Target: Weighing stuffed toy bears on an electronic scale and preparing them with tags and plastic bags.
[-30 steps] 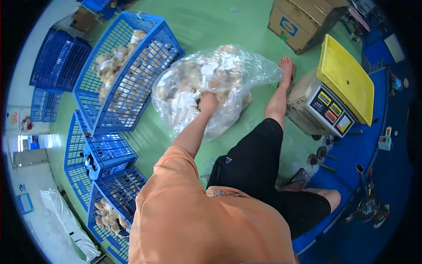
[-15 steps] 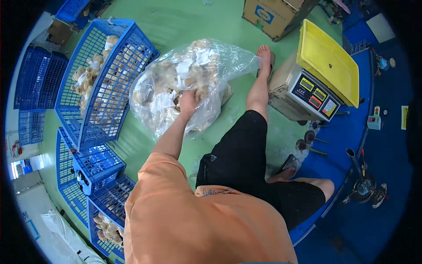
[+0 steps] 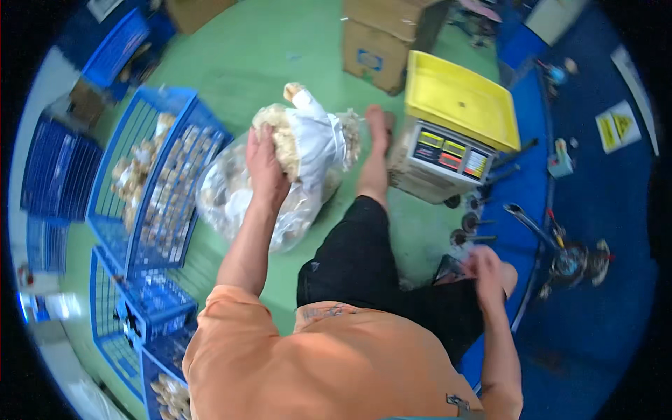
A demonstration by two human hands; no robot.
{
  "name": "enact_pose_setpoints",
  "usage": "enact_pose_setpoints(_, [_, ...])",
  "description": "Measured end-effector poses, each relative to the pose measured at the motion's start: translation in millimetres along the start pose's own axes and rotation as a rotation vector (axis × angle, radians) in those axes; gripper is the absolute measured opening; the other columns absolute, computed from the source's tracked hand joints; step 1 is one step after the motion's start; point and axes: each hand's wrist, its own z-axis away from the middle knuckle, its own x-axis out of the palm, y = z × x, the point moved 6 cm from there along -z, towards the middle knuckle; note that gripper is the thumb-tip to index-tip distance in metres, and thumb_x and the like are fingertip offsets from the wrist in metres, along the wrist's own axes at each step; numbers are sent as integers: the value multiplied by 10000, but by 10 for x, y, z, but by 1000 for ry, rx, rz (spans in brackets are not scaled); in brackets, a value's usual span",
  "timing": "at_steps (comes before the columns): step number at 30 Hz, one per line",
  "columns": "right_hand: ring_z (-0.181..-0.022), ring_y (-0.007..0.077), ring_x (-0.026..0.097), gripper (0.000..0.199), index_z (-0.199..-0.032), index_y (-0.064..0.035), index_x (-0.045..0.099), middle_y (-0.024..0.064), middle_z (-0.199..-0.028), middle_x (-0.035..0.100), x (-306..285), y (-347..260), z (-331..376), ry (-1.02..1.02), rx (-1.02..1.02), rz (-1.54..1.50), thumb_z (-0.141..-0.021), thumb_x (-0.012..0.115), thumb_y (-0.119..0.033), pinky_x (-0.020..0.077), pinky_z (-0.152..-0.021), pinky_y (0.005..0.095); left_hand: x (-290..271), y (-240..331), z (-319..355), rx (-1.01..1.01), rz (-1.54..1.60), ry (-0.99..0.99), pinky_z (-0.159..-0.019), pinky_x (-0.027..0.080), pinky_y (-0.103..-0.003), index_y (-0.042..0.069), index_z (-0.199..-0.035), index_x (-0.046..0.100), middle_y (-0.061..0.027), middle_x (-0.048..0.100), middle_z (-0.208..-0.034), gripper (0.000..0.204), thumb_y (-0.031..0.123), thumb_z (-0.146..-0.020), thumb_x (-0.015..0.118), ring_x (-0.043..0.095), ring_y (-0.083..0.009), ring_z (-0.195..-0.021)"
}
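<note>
My left hand (image 3: 267, 168) is closed round a curly beige plush toy (image 3: 283, 136) dressed in white cloth. It holds the toy up over a clear plastic bag (image 3: 231, 189), through which more beige and white plush toys show. Above my right knee hovers my right hand (image 3: 484, 269), its fingers smeared by motion.
Plush toys fill a tilted blue crate (image 3: 192, 115) on the left, with more blue crates (image 3: 164, 290) nearer me. A weighing scale (image 3: 434, 157) carries a yellow tray (image 3: 462, 105) beside my foot. Behind it stands a cardboard box (image 3: 374, 45). Metal rods stick out by the blue bench (image 3: 518, 182).
My left hand was inside the plastic bag and has come up out of it with a plush toy. My right hand has come into view. The whole view has shifted.
</note>
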Motion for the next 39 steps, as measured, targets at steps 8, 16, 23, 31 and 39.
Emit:
enact_pose_setpoints(8, [-1044,192,628,398,-1344,14,519,116,-1217,638,784,-461,-608,48,-189,-843,-1001,557,-183,515,-861,289,1243,-427,1042,-517,312,-445,-927,493,-316,17,-1333,514,-100,634,-1192,370,193,-1009,541,614,-186,-1059])
enact_pose_setpoints(16, [-924,192,642,364,-1244,31,594,131,-1113,675,-100,-248,-711,-105,-178,-414,-914,621,-119,524,-791,284,2237,-755,1618,70,-422,-975,-934,471,-311,-20,-1280,565,-137,654,-1150,405,120,-905,628,611,-215,-1020])
enact_pose_setpoints(23, [-849,232,648,300,-1134,13,624,138,-1051,691,-373,128,-819,198,-251,-2,-862,658,-109,514,-716,328,2431,-1409,2028,-595,-56,-1032,-814,482,-236,-28,-1210,603,-110,674,-1073,305,88,-929,580,604,-142,-919])
enact_pose_setpoints(31, [-668,317,609,184,-982,-23,625,95,-811,664,-232,-226,-428,538,-545,497,-837,676,-126,487,-631,384,2568,-1325,2052,-600,-85,-875,-772,479,-218,-8,-1184,609,-86,676,-1046,254,78,-957,536,595,-117,-883])
enact_pose_setpoints(39, [-586,330,580,119,-902,-61,605,89,-698,619,-251,-184,-598,457,-717,537,-837,677,-130,466,-579,417,2840,-1261,1937,-515,-170,-842,-751,482,-227,-4,-1163,620,-84,681,-1013,242,99,-964,530,595,-118,-859])
